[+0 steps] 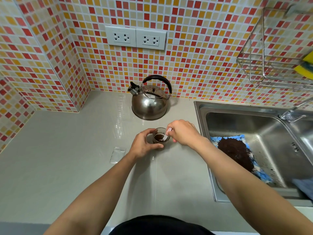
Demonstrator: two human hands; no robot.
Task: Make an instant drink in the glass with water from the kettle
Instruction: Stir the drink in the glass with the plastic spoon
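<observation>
A small clear glass holding dark brown liquid stands on the grey counter. My left hand wraps around its left side. My right hand pinches a white plastic spoon whose lower end dips into the liquid. Behind the glass, near the tiled wall, sits a steel kettle with a black handle and its spout pointing left.
An empty clear sachet lies on the counter left of my left wrist. A steel sink to the right holds a blue cloth covered with dark grounds. A wire rack with a yellow sponge hangs on the wall. Sockets sit above the kettle.
</observation>
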